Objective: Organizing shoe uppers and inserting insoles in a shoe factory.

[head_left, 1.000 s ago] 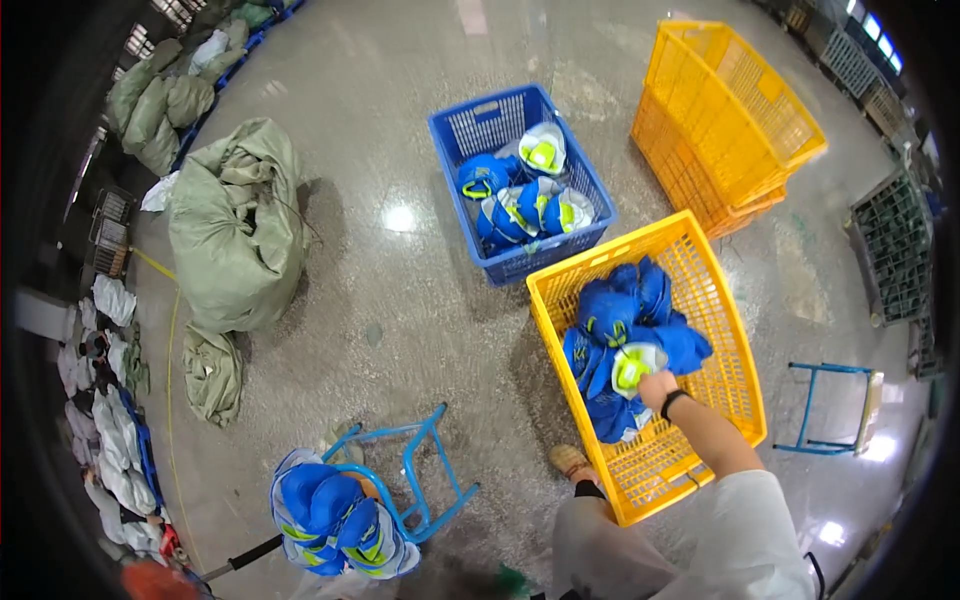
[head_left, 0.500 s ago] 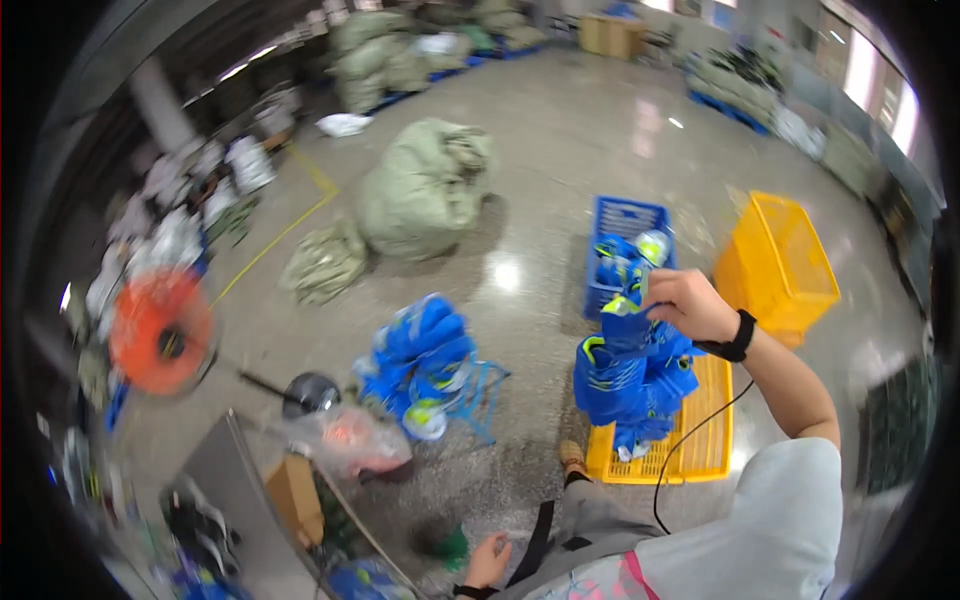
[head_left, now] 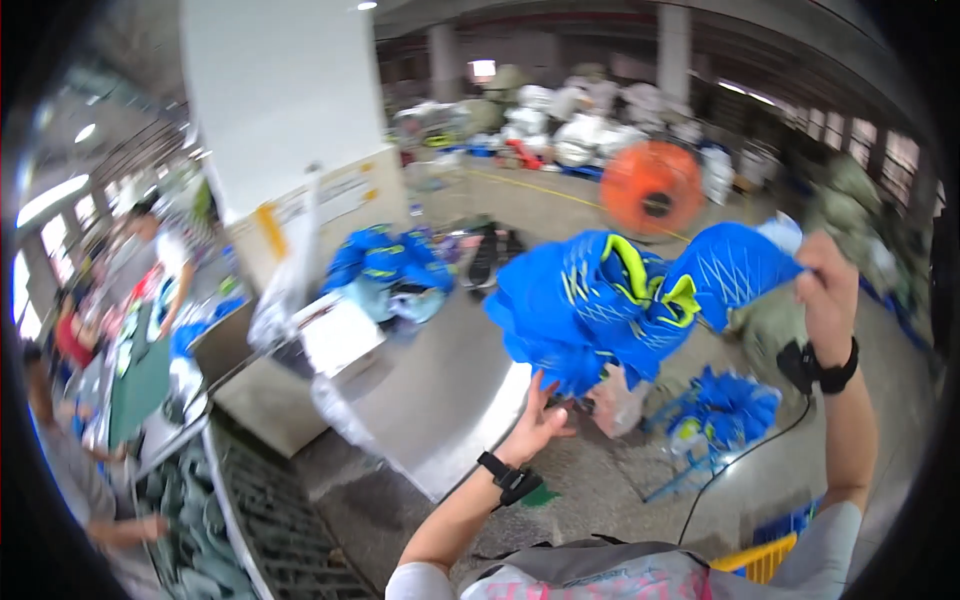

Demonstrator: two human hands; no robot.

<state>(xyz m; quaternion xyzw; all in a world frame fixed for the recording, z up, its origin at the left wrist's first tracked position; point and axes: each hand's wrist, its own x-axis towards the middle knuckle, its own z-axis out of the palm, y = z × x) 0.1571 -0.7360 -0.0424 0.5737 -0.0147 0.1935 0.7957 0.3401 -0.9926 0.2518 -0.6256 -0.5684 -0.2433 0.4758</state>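
A bunch of blue shoe uppers (head_left: 590, 310) with neon-yellow linings hangs in front of me above the metal tabletop's right end. My right hand (head_left: 830, 295) is closed on one end of the bunch, on the right. Below the bunch is my left hand (head_left: 538, 428), its fingers spread and their tips close to the lowest blue uppers. Whether those tips touch is unclear. Behind and below, a clear plastic bag with something pinkish (head_left: 617, 402) shows partly.
The metal table (head_left: 430, 400) carries a white box (head_left: 337, 335), a pile of blue uppers (head_left: 385, 262) and dark shoes (head_left: 490, 255). An orange fan (head_left: 652, 188) stands beyond. More uppers (head_left: 735, 410) lie on a blue stand at right. People work at a green conveyor (head_left: 140, 375) on the left.
My view has swung left from the crates to the table. My right hand has carried the bunch of shoe uppers along, and my left hand has risen beneath it.
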